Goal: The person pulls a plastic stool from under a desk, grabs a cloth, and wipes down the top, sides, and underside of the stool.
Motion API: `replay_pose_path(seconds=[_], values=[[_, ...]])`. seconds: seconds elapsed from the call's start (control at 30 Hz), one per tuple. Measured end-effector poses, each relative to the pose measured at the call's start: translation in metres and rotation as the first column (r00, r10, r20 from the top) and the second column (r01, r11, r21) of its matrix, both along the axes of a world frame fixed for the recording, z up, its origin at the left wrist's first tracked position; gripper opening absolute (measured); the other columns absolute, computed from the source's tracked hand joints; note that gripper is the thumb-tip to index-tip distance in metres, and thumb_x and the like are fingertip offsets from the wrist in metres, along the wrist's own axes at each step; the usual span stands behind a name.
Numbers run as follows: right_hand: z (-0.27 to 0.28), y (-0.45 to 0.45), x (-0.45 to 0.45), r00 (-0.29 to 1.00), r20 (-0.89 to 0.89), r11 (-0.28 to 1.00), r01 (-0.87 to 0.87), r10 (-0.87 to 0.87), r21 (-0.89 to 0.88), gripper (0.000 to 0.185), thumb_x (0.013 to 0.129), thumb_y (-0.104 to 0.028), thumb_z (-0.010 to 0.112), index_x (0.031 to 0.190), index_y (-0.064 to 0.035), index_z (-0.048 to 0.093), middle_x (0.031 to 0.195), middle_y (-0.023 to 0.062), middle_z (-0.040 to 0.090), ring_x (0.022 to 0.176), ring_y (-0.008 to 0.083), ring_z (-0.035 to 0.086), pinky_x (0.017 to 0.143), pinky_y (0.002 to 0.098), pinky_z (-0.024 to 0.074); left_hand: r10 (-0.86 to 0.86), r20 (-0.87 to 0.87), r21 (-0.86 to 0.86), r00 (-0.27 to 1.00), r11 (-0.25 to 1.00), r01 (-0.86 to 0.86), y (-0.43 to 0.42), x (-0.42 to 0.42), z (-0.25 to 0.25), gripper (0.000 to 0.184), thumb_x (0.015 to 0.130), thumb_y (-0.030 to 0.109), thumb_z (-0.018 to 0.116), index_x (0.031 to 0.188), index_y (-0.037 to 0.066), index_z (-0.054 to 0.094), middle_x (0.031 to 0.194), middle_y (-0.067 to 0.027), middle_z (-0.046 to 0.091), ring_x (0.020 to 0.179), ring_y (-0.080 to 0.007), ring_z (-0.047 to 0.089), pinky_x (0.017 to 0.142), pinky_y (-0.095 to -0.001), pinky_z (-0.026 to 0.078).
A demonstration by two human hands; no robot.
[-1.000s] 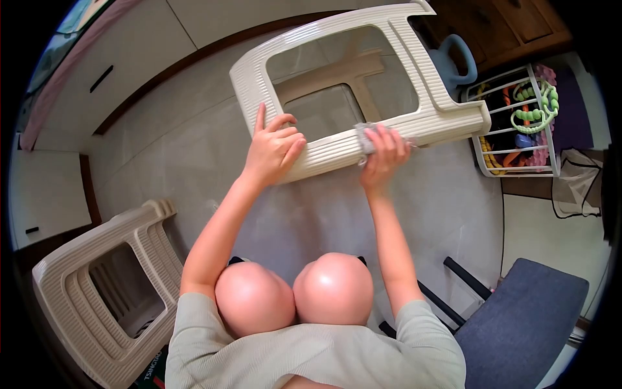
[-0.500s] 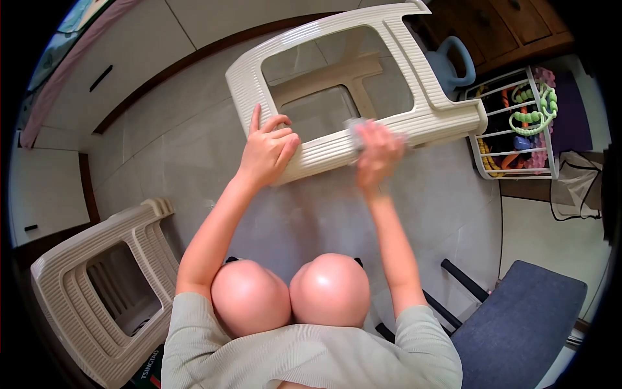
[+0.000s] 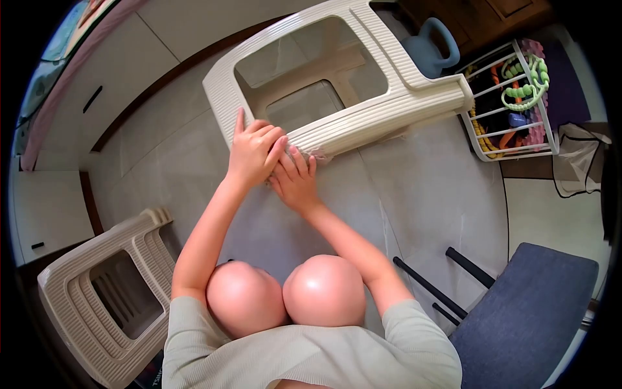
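1. Cream plastic stool [image 3: 372,123] is angled across the upper middle, long edge nearest the knees [image 3: 324,290], probably for easy reach.
2. Left hand [image 3: 254,154] rests on its corner, fingers loosely spread, seems like steadying.
3. Right hand [image 3: 297,181] is right beside, fingers pinning a greyish rag [image 3: 319,155] against that edge.

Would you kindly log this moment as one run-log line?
left hand: on pale plastic frame | right hand: beside it, over mostly hidden wad | similar plastic piece: person's left | dark padded seat: person's right
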State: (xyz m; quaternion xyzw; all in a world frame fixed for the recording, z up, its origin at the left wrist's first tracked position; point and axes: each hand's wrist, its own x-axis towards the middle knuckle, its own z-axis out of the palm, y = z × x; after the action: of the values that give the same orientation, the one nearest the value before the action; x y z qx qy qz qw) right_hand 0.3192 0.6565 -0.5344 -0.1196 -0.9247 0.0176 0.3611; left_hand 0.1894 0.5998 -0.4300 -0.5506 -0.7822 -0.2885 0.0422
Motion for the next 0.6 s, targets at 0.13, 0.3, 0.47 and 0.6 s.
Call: replay_pose_path(seconds=[0.13,0.3,0.47,0.6], values=[[-0.018,0.026,0.000,0.986,-0.121,0.983,-0.099,0.118,0.154,0.033,0.086,-0.040,0.056,0.116,-0.0263,0.062,0.136,-0.0024,0.046,0.132,0.0191,0.036,0.114,0.0429,0.0132,0.004,0.102,0.023,0.995,1.000,-0.006,0.027,0.026,0.015,0.023,0.093,0.020,0.048,0.103,0.006,0.063,0.089,-0.0099,0.067,0.084,-0.0294,0.063,0.098,-0.0429,0.042],[-0.019,0.089,-0.002,0.942,-0.232,0.893,-0.125,0.244,0.433,0.025,0.089,-0.042,0.052,0.109,-0.0309,0.062,0.134,-0.0031,0.047,0.132,0.0174,0.036,0.114,0.0436,0.0140,0.105,0.315,-0.016,0.943,0.994,-0.105,0.052,0.039,0.011,0.027,0.093,0.032,0.050,0.106,0.011,0.062,0.085,-0.0124,0.067,0.074,-0.0332,0.064,0.065,-0.0419,0.049],[-0.007,0.151,0.006,0.900,-0.435,0.954,0.098,0.036,0.282,0.030,0.096,-0.038,0.039,0.116,-0.0316,0.060,0.132,-0.0037,0.050,0.131,0.0192,0.037,0.112,0.0463,0.0173,0.122,0.392,-0.083,0.912,0.992,-0.097,0.054,0.034,0.014,0.030,0.094,0.037,0.048,0.105,0.012,0.062,0.082,-0.0140,0.066,0.075,-0.0339,0.063,0.064,-0.0412,0.048],[0.002,0.142,0.006,0.881,-0.473,0.986,0.099,-0.023,0.135,0.033,0.097,-0.036,0.035,0.116,-0.0295,0.061,0.128,-0.0042,0.054,0.126,0.0191,0.041,0.110,0.0448,0.0212,0.113,0.369,-0.081,0.922,0.993,-0.089,0.054,0.033,0.013,0.030,0.094,0.036,0.047,0.104,0.012,0.063,0.080,-0.0141,0.066,0.074,-0.0349,0.063,0.063,-0.0416,0.047]])
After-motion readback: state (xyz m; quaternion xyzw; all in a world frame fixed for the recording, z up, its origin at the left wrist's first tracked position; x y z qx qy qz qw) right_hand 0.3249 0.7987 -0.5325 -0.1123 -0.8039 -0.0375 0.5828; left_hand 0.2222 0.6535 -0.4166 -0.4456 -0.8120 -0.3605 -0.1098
